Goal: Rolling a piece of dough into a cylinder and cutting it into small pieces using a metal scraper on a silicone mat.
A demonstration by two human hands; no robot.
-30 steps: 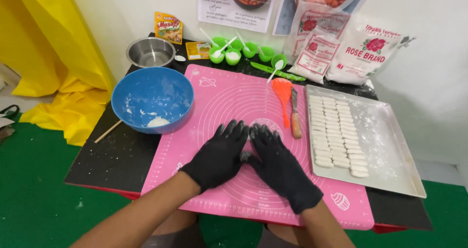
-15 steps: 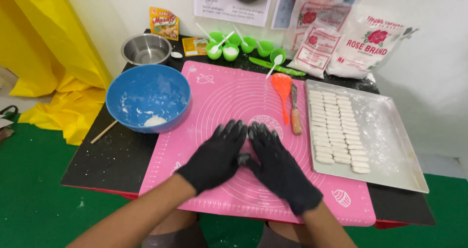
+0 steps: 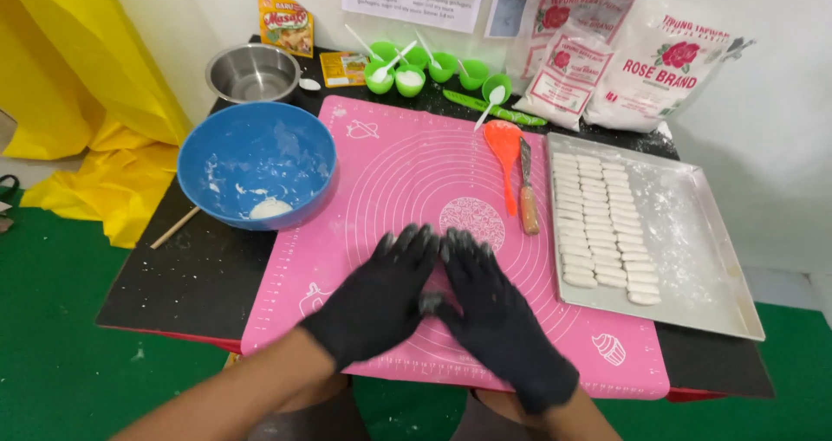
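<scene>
Black surface, pink mat (image 3: pixel 407 172): I see left hand (image 3: pixel 381 298) and right hand (image 3: pixel 494 315), flat, palms down, touching; dough (image 3: pixel 431 302) piece between them, mostly hidden; tray (image 3: pixel 693 259) rightward.

Pink silicone mat (image 3: pixel 416 172), flat, floured, under hands

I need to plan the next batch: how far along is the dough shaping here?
Done: three rows of white pieces fill the left part of the metal tray. In hand: left hand and right hand press together on the pink mat. Left: a dough lump in the blue bowl.
</scene>
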